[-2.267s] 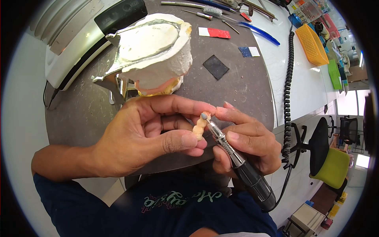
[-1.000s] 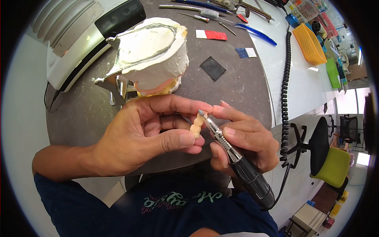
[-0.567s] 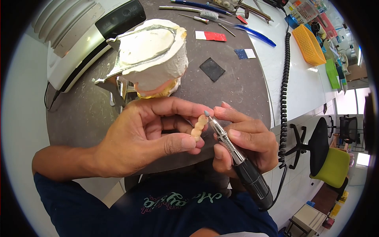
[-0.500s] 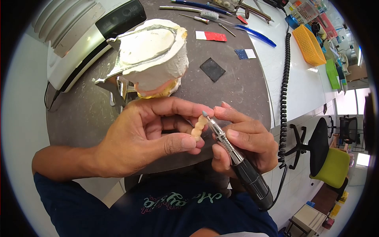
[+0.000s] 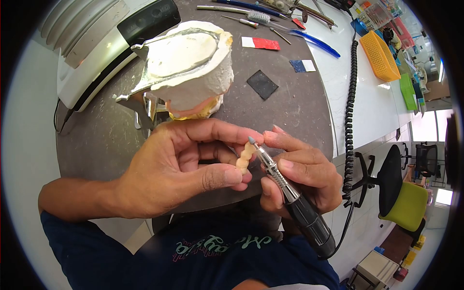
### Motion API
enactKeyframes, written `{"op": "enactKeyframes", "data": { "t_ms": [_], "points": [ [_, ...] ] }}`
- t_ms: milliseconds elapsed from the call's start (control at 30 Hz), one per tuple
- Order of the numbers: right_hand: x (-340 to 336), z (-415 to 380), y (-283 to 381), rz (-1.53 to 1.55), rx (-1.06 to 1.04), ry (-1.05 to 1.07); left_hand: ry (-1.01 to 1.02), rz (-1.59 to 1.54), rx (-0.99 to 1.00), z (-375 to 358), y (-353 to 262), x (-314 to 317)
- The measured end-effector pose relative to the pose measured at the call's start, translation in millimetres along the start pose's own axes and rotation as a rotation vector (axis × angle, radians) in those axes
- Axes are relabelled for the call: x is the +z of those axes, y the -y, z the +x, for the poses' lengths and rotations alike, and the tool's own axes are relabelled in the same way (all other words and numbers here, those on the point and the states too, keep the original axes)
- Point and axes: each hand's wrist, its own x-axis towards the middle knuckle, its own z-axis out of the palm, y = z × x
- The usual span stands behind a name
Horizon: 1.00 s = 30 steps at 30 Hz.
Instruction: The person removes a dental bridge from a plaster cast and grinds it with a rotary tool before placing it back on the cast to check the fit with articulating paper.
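Between the thumb and fingers of my left hand (image 5: 179, 166) is a cream-coloured dental bridge (image 5: 245, 158), a short row of joined tooth crowns. My right hand (image 5: 309, 174) grips a black and silver rotary handpiece (image 5: 295, 195) like a pen. Its grey pointed grinding tip (image 5: 251, 139) is at the upper end of the bridge; whether it touches cannot be made out. The two hands meet at the fingertips. Just beyond them stands a white plaster dental model (image 5: 193, 72) with a pink gum band, mounted in a metal articulator (image 5: 140, 96).
A white machine with a black panel (image 5: 149, 20) stands at the left. On the brown bench mat (image 5: 290, 111) lie a black square (image 5: 262, 84), a red and white strip (image 5: 261, 43), a blue and white strip (image 5: 302, 65) and several tools. A coiled cord (image 5: 350, 106) runs along the right.
Hardly anything differs. The bench items sit very slightly further right in view, and both hands keep their hold on the bridge and the handpiece.
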Motion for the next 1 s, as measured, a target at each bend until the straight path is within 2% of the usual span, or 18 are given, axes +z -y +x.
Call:
{"op": "enactKeyframes", "data": {
  "t_ms": [267, 333, 567, 633, 1000],
  "points": [
    [-0.2, -1.3, -1.0, -0.039, -0.004, 0.043, 0.004, -0.014, -0.011, -1.2, 0.0, -0.2],
    [3.3, -3.8, -2.8, 0.039, 0.008, -0.046, -0.014, -0.026, -0.013, -1.3, 0.2, 0.8],
    [1.4, -1.9, -1.7, -0.032, -0.011, 0.008, -0.004, -0.001, -0.023, -0.7, -0.1, -1.4],
    [3.8, -3.6, -2.3, 0.050, 0.016, -0.061, 0.001, 0.004, -0.010, -1.0, 0.6, -1.2],
    [1.2, -1.7, -1.8, -0.006, 0.004, -0.012, 0.013, -0.002, -0.017, 0.3, 0.4, -2.3]
  ]
}}
